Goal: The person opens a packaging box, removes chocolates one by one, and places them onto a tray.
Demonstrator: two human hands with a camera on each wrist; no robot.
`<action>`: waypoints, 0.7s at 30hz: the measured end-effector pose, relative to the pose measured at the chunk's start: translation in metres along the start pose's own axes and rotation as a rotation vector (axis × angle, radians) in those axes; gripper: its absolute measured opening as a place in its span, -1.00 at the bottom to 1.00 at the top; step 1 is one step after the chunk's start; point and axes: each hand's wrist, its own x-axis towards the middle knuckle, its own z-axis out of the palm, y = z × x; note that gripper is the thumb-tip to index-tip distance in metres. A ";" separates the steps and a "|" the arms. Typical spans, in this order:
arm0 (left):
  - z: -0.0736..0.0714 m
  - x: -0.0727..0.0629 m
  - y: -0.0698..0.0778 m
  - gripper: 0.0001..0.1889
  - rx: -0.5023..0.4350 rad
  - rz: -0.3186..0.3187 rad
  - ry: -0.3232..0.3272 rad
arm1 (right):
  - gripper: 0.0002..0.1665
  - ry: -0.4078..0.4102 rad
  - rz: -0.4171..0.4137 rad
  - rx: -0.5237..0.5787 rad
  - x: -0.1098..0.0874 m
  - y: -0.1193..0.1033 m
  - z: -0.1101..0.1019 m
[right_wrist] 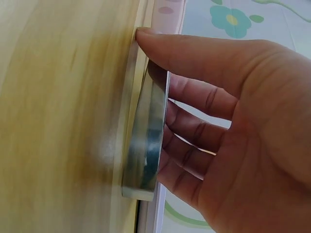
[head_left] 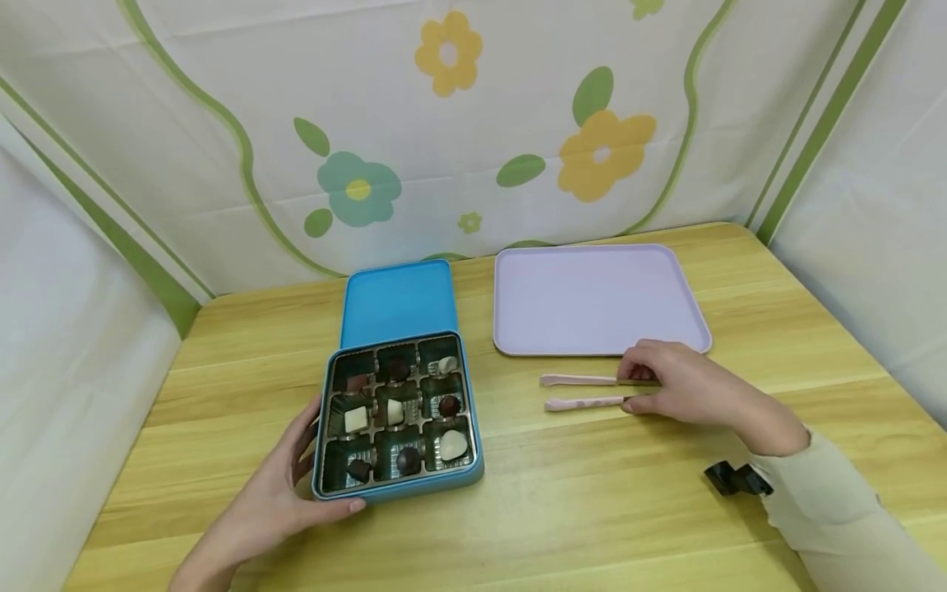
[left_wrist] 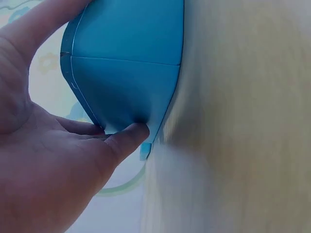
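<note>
- In the head view, the tongs (head_left: 584, 404) are seen just beside the near rim of the lilac tray (head_left: 599, 300), with their long axis set left to right and their pink tips pointed left. The metal end is partly covered by the right hand (head_left: 691, 386), by which the tongs are pinched; the two arms are spread apart at the tips.
- The blue box (head_left: 429, 488) is placed to the left of the tips, well apart from them, with bare table (head_left: 518, 526) between. Chocolates (head_left: 356, 419) are held in its compartments, and the blue lid (head_left: 399, 306) is set just beyond its far edge.
- The box is gripped at its near left corner by the left hand (head_left: 259, 497), so its right side, facing the tongs, is left uncovered.
- In the left wrist view, that corner is seen spanned by the partly opened left hand, with fingers and thumb laid on the outer walls.
- In the right wrist view, the tongs are shown between the thumb and the curled fingers of the right hand, with the closed metal bend (right_wrist: 141, 179) pointed away from the tips. Whether they are lifted off the table cannot be told.
</note>
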 end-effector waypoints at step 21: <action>0.007 0.002 0.000 0.51 0.002 0.002 0.038 | -0.80 0.341 -0.380 0.091 0.053 -0.060 -0.007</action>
